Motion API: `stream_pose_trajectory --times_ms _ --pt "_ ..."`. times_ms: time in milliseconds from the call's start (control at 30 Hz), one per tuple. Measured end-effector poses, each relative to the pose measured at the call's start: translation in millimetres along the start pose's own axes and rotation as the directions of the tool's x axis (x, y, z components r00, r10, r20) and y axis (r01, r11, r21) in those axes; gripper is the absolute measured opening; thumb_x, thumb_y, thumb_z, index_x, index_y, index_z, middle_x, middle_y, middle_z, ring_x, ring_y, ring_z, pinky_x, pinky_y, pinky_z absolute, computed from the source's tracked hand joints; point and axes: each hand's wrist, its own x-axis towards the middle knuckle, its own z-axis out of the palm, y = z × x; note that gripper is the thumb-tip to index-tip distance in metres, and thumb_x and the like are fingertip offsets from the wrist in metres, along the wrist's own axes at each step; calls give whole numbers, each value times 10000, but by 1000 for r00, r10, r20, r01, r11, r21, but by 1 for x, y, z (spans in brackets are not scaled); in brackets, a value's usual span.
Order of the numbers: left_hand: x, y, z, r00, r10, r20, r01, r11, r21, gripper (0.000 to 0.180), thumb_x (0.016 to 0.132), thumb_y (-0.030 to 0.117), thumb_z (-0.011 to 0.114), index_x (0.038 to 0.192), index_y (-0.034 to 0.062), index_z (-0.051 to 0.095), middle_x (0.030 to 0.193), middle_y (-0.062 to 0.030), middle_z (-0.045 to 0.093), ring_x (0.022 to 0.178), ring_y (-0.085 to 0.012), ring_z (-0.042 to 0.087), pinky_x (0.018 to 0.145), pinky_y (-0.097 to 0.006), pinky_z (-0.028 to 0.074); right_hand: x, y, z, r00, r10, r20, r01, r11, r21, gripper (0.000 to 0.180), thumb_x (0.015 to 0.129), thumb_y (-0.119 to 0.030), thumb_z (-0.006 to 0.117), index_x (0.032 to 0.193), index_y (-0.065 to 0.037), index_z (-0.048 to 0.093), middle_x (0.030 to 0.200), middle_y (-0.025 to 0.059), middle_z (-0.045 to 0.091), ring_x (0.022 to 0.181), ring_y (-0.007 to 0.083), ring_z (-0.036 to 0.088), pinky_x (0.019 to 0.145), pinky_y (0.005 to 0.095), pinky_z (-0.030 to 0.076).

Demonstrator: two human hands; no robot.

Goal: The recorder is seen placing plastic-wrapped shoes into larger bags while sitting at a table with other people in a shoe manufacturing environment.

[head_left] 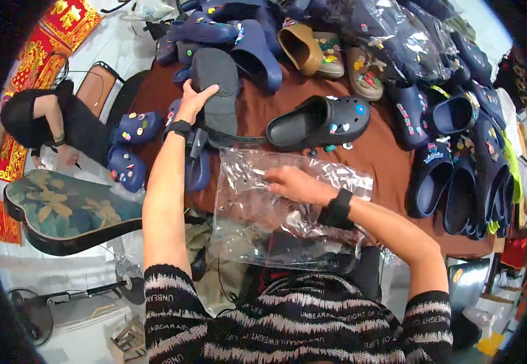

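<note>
My left hand (194,100) is wrapped round a black clog (218,67), held up so that its dark ridged underside shows, thumb lying across it. Below it a clear plastic bag (245,212) spreads over the table's near edge and my lap. My right hand (300,184) is on this bag, fingers curled in against the film; their tips are partly hidden. Just beyond the bag a second black clog (312,124) rests on the brown cloth, its upper dotted with small charms. A few loose charms (330,148) lie between that clog and the bag.
Navy clogs with charms (439,182) crowd the right side, with more navy clogs (133,158) at the left. Tan clogs (312,51) and a bagged heap (396,42) stand at the back. Another person (51,124) sits at the left, near a floral-covered chair (75,206).
</note>
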Motion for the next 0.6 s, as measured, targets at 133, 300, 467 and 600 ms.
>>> stream_pose_trajectory --times_ms 133,300,467,600 --pt "2 -7 3 999 3 -43 -5 999 -33 1048 659 376 838 1418 -34 242 1335 -204 467 1199 -290 495 994 -381 408 -24 3 -24 977 212 20 -213 974 72 311 857 -215 613 1088 -8 626 969 226 663 944 382 629 820 442 492" --pt "-14 37 12 999 50 -20 -54 899 -434 843 728 239 811 1363 -24 321 1234 -181 535 1075 -262 561 918 -368 463 -31 12 -60 977 196 -83 -178 965 190 301 897 -242 595 1050 16 617 829 145 670 731 224 648 693 353 516" --pt "-29 82 -27 971 214 -110 -227 662 -715 453 869 249 672 1244 40 528 1195 -76 595 1035 -221 589 944 -367 455 -24 -31 -84 954 301 3 -251 791 558 400 955 -379 525 1129 -22 582 882 47 609 755 134 596 669 279 512" --pt "-78 107 1 983 178 -36 -124 516 -847 501 930 417 544 1248 30 531 1204 -71 605 1091 -225 565 985 -365 416 -8 -41 -92 942 327 80 -260 555 790 750 887 -592 535 1401 -84 333 1298 164 479 1005 217 585 799 363 514"
